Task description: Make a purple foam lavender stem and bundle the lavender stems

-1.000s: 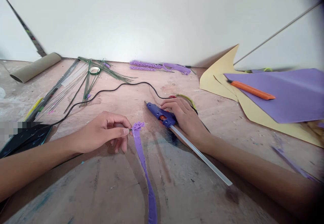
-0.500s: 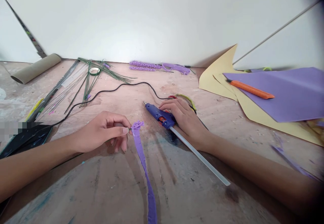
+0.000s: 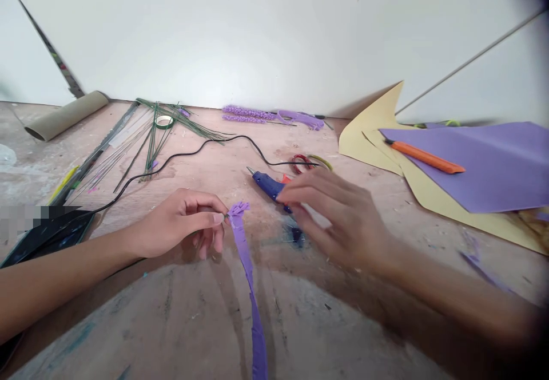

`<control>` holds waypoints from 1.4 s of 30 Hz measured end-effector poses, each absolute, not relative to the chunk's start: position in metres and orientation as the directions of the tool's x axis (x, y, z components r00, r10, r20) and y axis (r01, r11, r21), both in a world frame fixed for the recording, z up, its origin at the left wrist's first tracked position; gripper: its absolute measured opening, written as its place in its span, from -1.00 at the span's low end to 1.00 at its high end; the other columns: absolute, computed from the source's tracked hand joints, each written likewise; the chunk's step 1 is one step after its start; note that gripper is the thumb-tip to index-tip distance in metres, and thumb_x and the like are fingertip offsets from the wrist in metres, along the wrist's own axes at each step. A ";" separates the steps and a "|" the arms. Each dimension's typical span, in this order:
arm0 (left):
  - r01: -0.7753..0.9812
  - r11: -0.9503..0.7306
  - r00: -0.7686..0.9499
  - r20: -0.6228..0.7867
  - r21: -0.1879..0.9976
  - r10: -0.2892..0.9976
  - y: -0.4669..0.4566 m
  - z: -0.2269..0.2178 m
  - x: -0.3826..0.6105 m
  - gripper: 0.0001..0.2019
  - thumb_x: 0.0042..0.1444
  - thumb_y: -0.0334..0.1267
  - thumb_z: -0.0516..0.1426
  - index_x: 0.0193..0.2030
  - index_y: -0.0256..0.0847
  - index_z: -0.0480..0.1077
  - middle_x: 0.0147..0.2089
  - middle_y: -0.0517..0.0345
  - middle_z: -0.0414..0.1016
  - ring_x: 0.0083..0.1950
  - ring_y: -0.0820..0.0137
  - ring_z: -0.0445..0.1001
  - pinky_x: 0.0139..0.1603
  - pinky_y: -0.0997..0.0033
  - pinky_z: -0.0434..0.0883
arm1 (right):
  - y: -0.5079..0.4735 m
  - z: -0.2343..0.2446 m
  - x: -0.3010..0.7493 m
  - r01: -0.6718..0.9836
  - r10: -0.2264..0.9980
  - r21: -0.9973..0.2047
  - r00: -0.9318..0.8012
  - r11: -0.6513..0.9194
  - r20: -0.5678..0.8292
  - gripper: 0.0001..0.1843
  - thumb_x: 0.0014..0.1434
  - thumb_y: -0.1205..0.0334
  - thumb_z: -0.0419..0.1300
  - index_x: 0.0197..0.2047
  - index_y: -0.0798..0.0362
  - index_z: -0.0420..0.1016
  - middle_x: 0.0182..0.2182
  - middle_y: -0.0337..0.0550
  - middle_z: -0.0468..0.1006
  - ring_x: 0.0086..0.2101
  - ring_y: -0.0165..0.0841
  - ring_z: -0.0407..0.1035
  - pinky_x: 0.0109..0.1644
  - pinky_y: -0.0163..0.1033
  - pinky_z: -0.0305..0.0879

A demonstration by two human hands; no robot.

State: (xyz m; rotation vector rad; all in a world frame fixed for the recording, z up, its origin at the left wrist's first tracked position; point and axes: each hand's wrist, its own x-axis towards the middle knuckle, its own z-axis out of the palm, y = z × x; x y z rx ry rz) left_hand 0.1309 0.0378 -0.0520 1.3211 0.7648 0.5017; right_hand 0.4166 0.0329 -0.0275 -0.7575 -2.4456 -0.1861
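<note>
My left hand point(image 3: 189, 225) pinches a thin green wire stem point(image 3: 226, 216) between thumb and fingertips. At the tip of the stem a purple foam or paper strip point(image 3: 245, 254) is attached, its upper end fringed and bunched. From there the strip hangs down towards the near edge of view. My right hand point(image 3: 343, 214), smeared by motion, is over the back part of a blue glue gun point(image 3: 266, 185), thumb and fingers curved and apart with nothing seen between them. The gun lies on the table, nozzle pointing up-left. Its glue stick is hidden behind the hand.
A black cord point(image 3: 184, 154) crosses the table. Scissors point(image 3: 300, 163) lie behind the glue gun. Green wires point(image 3: 150, 139), a tape roll point(image 3: 164, 121) and a cardboard tube point(image 3: 68, 115) are at left. An orange cutter point(image 3: 424, 155) rests on purple sheets point(image 3: 480, 179) at right.
My right hand has come off the glue gun's grip, shifting right and nearer to me. The left hand still holds the stem and strip. The view has shifted slightly.
</note>
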 end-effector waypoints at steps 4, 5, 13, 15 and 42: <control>0.017 0.270 0.681 -0.208 0.963 0.702 0.037 -0.054 0.131 -0.84 0.30 -0.25 0.13 -0.26 -0.27 0.45 -0.44 0.13 0.65 -0.56 0.52 0.51 -0.54 0.59 0.31 | 0.002 -0.036 0.383 0.501 0.544 -0.258 -0.593 0.826 0.593 -0.81 0.30 0.40 0.25 -0.07 -0.02 0.38 -0.37 -0.26 0.59 -0.41 -0.42 0.46 -0.35 -0.30 0.33; 0.007 0.283 0.686 -0.210 0.959 0.696 0.037 -0.055 0.131 -0.84 0.30 -0.25 0.13 -0.26 -0.27 0.45 -0.44 0.13 0.65 -0.57 0.52 0.51 -0.54 0.59 0.32 | 0.000 -0.040 0.377 0.489 0.560 -0.294 -0.591 0.821 0.581 -0.83 0.31 0.37 0.26 -0.07 -0.01 0.38 -0.37 -0.27 0.58 -0.42 -0.43 0.45 -0.37 -0.30 0.31; 0.005 0.333 0.714 -0.236 0.943 0.659 0.037 -0.054 0.131 -0.80 0.32 -0.20 0.13 -0.23 -0.30 0.46 -0.42 0.07 0.66 -0.56 0.50 0.51 -0.54 0.56 0.32 | 0.008 -0.052 0.368 0.434 0.613 -0.433 -0.562 0.790 0.555 -0.88 0.35 0.28 0.24 -0.08 -0.06 0.38 -0.36 -0.26 0.57 -0.43 -0.42 0.39 -0.34 -0.28 0.33; 0.007 0.335 0.728 -0.234 0.942 0.644 0.037 -0.054 0.132 -0.80 0.32 -0.21 0.13 -0.23 -0.30 0.47 -0.42 0.07 0.66 -0.55 0.50 0.52 -0.52 0.56 0.33 | 0.008 -0.054 0.367 0.414 0.607 -0.443 -0.568 0.795 0.556 -0.88 0.36 0.30 0.22 -0.07 -0.06 0.38 -0.36 -0.26 0.56 -0.42 -0.41 0.41 -0.33 -0.27 0.34; 0.293 0.149 0.706 -0.319 0.944 0.632 0.029 -0.050 0.137 -0.80 0.32 -0.26 0.09 -0.13 -0.26 0.53 -0.41 0.14 0.62 -0.46 0.46 0.51 -0.43 0.53 0.45 | 0.018 -0.054 0.365 0.410 0.817 -0.806 -0.556 0.428 0.151 -0.58 0.46 0.11 0.00 -0.39 0.09 0.46 -0.49 -0.23 0.48 -0.46 -0.43 0.33 -0.36 -0.30 0.21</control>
